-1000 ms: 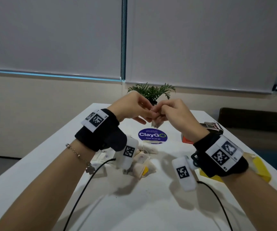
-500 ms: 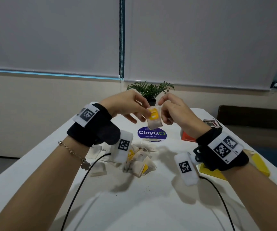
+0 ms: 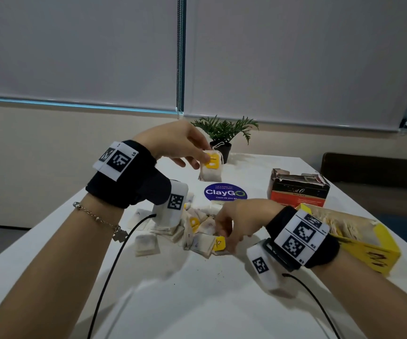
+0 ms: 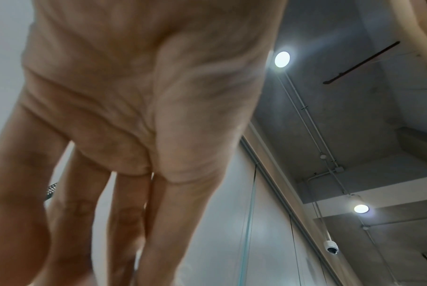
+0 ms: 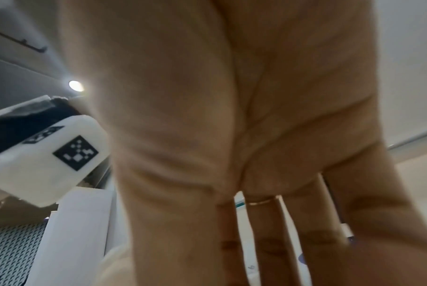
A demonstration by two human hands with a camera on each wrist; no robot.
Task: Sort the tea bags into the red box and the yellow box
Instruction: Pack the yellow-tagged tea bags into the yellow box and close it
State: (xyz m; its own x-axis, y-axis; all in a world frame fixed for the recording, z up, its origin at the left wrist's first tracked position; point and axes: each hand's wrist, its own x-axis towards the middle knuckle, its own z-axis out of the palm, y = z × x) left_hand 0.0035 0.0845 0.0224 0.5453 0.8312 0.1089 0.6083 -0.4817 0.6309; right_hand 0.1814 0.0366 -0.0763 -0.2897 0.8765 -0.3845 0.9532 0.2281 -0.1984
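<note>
nearest, the right hand (image 3: 236, 222) reaches down into the pile of tea bags (image 3: 197, 231) on the white table (image 3: 197, 302), fingers curled at a bag; whether it grips one i cannot tell. right of the pile sits the yellow box (image 3: 373, 250), the red box (image 3: 298, 189) beyond it. farther, above the pile, the left hand (image 3: 175, 143) pinches a yellow-tagged tea bag (image 3: 211, 167) in the air.

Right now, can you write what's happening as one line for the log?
left hand: holds yellow-tag tea bag up | right hand: at tea bag pile | yellow box: open, holds bags | red box: open
</note>
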